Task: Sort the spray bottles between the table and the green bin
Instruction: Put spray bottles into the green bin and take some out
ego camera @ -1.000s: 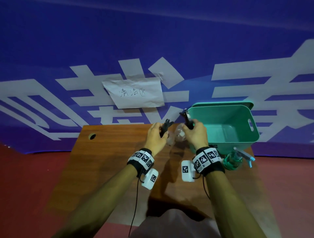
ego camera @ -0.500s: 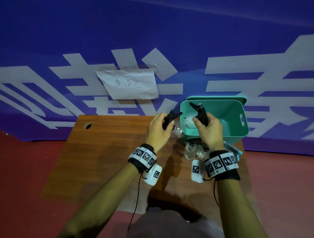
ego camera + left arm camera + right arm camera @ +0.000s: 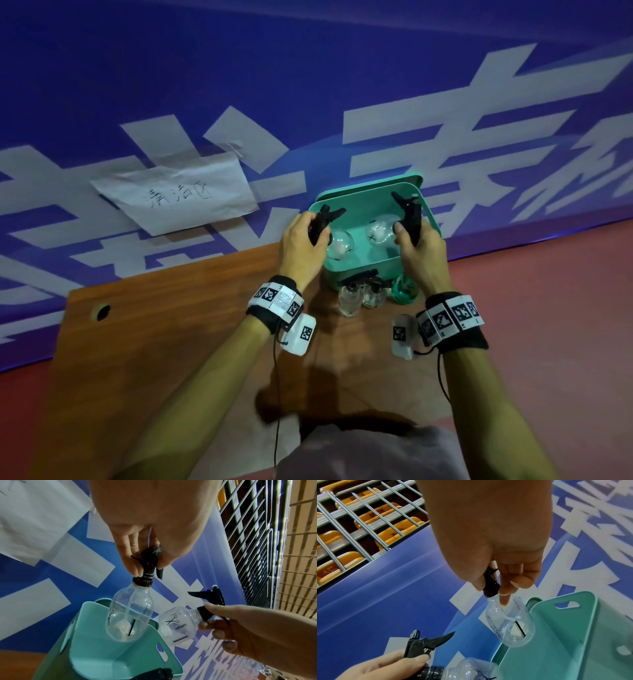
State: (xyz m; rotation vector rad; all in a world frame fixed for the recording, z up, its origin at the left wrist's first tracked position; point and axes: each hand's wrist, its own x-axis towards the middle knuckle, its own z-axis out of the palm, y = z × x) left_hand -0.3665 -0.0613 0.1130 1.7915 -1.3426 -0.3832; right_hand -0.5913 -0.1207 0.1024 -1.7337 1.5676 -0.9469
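Over the green bin [image 3: 366, 205] at the table's far right I hold two clear spray bottles with black trigger heads. My left hand [image 3: 317, 233] grips the head of one bottle [image 3: 339, 245], which hangs over the bin's left rim [image 3: 130, 616]. My right hand [image 3: 407, 233] grips the neck of the other bottle [image 3: 382, 233], above the bin's inside [image 3: 510, 626]. The bin's floor [image 3: 96, 649] shows bare. In front of the bin, two more clear bottles [image 3: 349, 301] [image 3: 373, 296] and a green one [image 3: 406, 289] stand on the table.
The brown table [image 3: 171, 325] has a cable hole [image 3: 101, 311] at its far left. A blue banner with a taped paper sign [image 3: 174, 195] rises just behind table and bin. Red floor lies to the right.
Both hands have carried their bottles forward and up, from in front of the bin's near wall to above its opening. The bottles on the table have come into sight below the wrists.
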